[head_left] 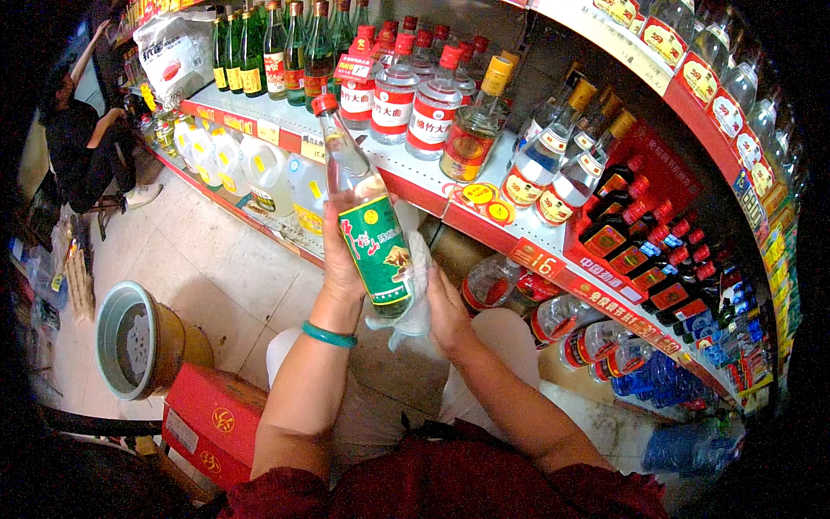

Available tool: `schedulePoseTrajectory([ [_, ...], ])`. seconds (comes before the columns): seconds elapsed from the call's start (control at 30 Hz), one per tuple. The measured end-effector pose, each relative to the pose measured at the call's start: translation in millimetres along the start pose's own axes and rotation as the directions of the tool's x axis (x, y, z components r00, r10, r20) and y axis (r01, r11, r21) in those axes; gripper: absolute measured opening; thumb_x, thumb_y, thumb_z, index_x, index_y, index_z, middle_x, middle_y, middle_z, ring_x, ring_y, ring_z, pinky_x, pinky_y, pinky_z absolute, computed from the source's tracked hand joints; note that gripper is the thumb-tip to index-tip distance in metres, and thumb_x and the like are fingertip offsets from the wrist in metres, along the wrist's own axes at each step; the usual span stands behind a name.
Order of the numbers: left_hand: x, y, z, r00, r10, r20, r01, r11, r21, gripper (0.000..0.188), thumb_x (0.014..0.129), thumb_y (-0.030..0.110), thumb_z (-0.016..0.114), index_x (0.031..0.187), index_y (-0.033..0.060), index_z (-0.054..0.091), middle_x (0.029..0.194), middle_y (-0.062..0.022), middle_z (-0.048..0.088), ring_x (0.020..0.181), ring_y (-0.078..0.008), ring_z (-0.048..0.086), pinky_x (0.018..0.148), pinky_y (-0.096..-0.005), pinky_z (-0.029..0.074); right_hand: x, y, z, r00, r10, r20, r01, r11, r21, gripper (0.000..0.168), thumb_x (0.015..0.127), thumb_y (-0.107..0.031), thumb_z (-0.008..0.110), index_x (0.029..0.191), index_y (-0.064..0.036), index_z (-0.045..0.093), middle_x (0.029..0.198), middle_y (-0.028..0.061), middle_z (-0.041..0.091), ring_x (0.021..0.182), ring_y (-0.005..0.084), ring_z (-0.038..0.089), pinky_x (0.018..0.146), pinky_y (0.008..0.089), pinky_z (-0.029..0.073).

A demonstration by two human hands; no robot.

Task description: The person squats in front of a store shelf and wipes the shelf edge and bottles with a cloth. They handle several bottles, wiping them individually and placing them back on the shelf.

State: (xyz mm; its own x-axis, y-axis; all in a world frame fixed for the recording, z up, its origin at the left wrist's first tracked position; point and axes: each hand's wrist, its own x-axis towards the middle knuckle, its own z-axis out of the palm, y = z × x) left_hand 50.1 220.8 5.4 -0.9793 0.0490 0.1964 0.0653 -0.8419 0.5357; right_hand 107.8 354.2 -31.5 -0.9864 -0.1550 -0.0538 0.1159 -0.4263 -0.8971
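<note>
A clear glass liquor bottle with a green label and a red cap is held up before me, tilted slightly to the left. My left hand grips it from the left side, a green bangle on that wrist. On the bottle's right side my right hand presses a pale cloth against the glass. The cloth wraps around the bottle's back and base, hanging below it. Behind the bottle, a shelf carries clear bottles with red caps and a gold-capped bottle.
Green glass bottles and a white plastic bag stand at the shelf's left. Jugs fill the lower shelf. A bucket and a red carton sit at left on the tiled floor. Another person sits farther off.
</note>
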Motion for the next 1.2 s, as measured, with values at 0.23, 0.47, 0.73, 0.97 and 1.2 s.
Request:
schedulePoseTrajectory([
  [0.23,-1.0,-1.8,-13.1,0.998,-0.059,-0.015,0.059,0.998,0.016,0.074,0.083,0.069,0.035,0.114,0.0041,0.051,0.093,-0.0112,0.061,0.080,-0.0194,0.061,0.067,-0.0315,0.053,-19.7,-0.4,-8.3,0.975,-0.061,0.215,0.077,0.995,-0.067,0.066,0.089,-0.027,0.053,0.140,0.000,0.021,0.134,0.0113,0.040,0.121,0.0210,0.042,0.101,0.0345,0.032],
  [0.47,2.7,-1.1,1.7,0.989,-0.125,0.077,0.118,0.989,0.093,0.072,0.088,0.063,0.032,0.125,0.0026,0.044,0.101,-0.0141,0.061,0.087,-0.0219,0.062,0.073,-0.0337,0.053,-22.8,-15.1,-13.5,0.978,-0.142,0.154,0.189,0.917,-0.352,0.078,0.079,-0.018,0.066,0.140,0.001,0.021,0.132,0.0138,0.042,0.118,0.0210,0.044,0.099,0.0338,0.034],
  [0.73,4.7,-12.9,-11.0,0.979,-0.205,-0.020,0.206,0.975,0.080,0.069,0.085,0.063,0.038,0.116,0.0027,0.051,0.097,-0.0126,0.062,0.079,-0.0223,0.062,0.071,-0.0346,0.053,-25.4,-6.4,-25.8,0.958,-0.211,0.193,0.283,0.793,-0.539,0.089,0.073,-0.019,0.072,0.141,0.001,0.017,0.138,0.0178,0.034,0.124,0.0254,0.039,0.102,0.0358,0.031],
  [0.97,0.4,-11.0,-3.5,0.985,-0.172,0.025,0.171,0.984,0.052,0.064,0.087,0.060,0.037,0.114,0.0038,0.052,0.095,-0.0133,0.063,0.079,-0.0232,0.062,0.071,-0.0341,0.052,-29.9,2.8,-31.4,0.977,-0.163,0.139,0.212,0.827,-0.520,0.084,0.077,-0.018,0.066,0.141,0.000,0.015,0.140,0.0179,0.031,0.127,0.0265,0.034,0.104,0.0380,0.027],
  [1.2,1.4,-13.1,-2.3,0.981,-0.189,0.049,0.188,0.982,0.020,0.067,0.086,0.062,0.038,0.115,0.0032,0.051,0.094,-0.0138,0.063,0.078,-0.0233,0.062,0.070,-0.0336,0.052,-32.3,19.6,-48.4,0.994,-0.080,0.072,0.105,0.867,-0.487,0.069,0.082,-0.017,0.056,0.139,-0.001,0.020,0.135,0.0159,0.036,0.125,0.0267,0.036,0.104,0.0381,0.027],
])
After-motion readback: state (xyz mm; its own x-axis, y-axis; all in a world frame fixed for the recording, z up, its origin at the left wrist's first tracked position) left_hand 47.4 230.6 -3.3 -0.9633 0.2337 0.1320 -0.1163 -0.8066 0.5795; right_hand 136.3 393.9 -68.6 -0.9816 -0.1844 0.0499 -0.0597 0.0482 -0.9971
